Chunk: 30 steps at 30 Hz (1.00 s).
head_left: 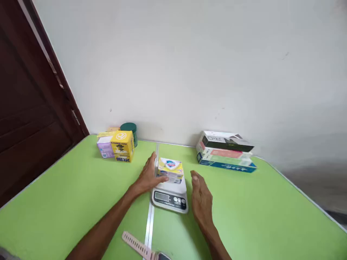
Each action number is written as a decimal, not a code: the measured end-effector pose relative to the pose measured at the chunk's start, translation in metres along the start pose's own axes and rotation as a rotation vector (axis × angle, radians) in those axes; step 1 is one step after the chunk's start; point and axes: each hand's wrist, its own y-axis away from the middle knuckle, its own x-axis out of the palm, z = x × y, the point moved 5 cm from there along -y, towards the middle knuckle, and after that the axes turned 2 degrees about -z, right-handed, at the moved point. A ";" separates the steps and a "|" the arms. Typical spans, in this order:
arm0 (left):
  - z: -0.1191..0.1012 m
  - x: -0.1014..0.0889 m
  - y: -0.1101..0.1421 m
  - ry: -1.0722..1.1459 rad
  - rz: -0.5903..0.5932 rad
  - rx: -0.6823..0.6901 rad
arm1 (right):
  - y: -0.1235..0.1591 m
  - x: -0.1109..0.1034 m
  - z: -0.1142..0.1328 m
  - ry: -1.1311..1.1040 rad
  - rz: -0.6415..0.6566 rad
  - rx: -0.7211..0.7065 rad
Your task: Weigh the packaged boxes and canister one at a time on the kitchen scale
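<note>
A white kitchen scale [176, 186] with a dark display and buttons lies on the green table. On its platform rests a yellow and white soap box [170, 169] with a blue shield logo. My left hand [148, 175] is at the box's left side, fingers stretched forward and thumb out across its front lower corner; whether the thumb touches the box I cannot tell. To the right of the scale, my right hand [201, 196] is held upright with its fingers extended, apart from the box and holding nothing.
A pale pink strap watch [138, 245] lies at the near edge. Yellow boxes [123, 146], a purple box [105, 147] and a green-lidded jar [128, 127] stand back left. Several flat boxes [226, 151] are stacked back right by the wall. A metal seam [149, 224] crosses the table.
</note>
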 end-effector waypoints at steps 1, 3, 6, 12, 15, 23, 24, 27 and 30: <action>-0.001 -0.001 -0.006 0.019 0.059 -0.005 | -0.001 -0.001 -0.001 -0.012 -0.008 0.001; -0.003 -0.001 -0.017 0.045 0.160 -0.010 | -0.002 -0.002 -0.002 -0.027 -0.019 -0.002; -0.003 -0.001 -0.026 0.057 0.259 -0.017 | -0.003 -0.002 -0.004 -0.035 -0.014 -0.017; 0.000 0.000 -0.033 -0.118 0.281 0.032 | -0.012 0.009 0.007 0.005 0.093 -0.091; 0.001 0.001 -0.038 -0.220 0.311 0.072 | -0.020 0.021 0.017 0.042 0.162 -0.066; 0.007 0.004 -0.040 -0.210 0.332 0.095 | -0.026 0.025 0.016 0.187 0.177 -0.046; 0.008 0.001 -0.038 -0.193 0.321 0.108 | -0.026 0.026 0.018 0.190 0.177 -0.054; 0.015 -0.027 -0.027 -0.138 0.230 0.141 | -0.018 0.041 0.035 0.173 0.227 -0.095; 0.032 -0.077 0.001 -0.071 0.116 0.127 | 0.002 0.081 0.059 0.116 0.345 -0.143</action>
